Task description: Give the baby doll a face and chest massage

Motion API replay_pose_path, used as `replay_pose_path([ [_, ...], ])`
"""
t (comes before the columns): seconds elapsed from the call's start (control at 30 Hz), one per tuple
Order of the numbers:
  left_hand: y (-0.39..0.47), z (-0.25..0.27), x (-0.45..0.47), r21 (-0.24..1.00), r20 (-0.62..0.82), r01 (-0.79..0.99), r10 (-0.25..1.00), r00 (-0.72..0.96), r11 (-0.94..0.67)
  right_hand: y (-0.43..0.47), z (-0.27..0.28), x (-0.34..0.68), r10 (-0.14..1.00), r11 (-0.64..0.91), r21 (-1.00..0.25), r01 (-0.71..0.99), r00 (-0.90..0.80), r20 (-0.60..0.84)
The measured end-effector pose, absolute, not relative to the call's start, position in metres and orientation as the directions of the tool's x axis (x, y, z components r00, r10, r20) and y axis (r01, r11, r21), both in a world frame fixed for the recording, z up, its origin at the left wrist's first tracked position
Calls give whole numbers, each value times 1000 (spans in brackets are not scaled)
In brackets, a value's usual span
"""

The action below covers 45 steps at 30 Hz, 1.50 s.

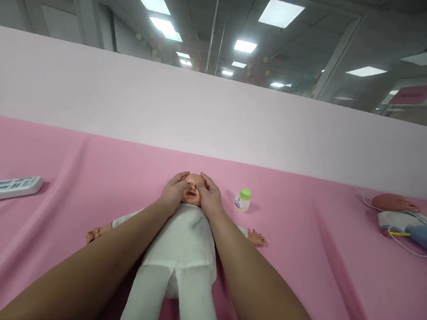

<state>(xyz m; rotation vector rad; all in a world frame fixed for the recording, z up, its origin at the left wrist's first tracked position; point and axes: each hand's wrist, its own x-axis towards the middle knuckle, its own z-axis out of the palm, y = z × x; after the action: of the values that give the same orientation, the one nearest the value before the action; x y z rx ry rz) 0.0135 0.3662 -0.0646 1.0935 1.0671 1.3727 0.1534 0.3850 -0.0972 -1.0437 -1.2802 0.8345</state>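
A baby doll (183,239) in white clothes lies on its back, its head away from me and its arms spread to the sides. My left hand (173,192) cups the left side of the doll's head, its thumb pressed on the cheek beside the nose. On the other side my right hand (211,196) holds the head in the same way, thumb on the face. The fingers curl around the head and are partly hidden. To the right of the head stands a small clear bottle (242,201) with a green cap, apart from my hand.
A pink cloth (286,264) with folds covers the table. At the left edge lies a white, flat device (11,189). A second doll (411,222) in blue and white, with a thin tube, lies far right. Behind rises a white wall (202,115) with glass above.
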Motion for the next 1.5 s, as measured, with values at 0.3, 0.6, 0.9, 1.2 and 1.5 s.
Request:
replay_pose_path([
  [0.3, 378, -67, 10, 962, 26, -269, 998, -61, -42, 394, -102, 152, 904, 414, -910, -28, 125, 408],
  [0.6, 388, -75, 9, 943, 33, -331, 999, -11, -35, 392, -101, 146, 958, 269, -952, -148, 143, 249],
  [0.9, 393, -84, 11, 945, 25, -325, 998, -58, -42, 391, -107, 147, 970, 233, -902, -364, 149, 190],
  [1.2, 387, -80, 11, 941, 83, -325, 995, -57, -97, 393, -108, 151, 978, 210, -908, -363, 79, 194],
  [1.5, 385, -79, 9, 950, 77, -302, 997, -6, -75, 393, -104, 149, 962, 264, -951, -163, 121, 246],
])
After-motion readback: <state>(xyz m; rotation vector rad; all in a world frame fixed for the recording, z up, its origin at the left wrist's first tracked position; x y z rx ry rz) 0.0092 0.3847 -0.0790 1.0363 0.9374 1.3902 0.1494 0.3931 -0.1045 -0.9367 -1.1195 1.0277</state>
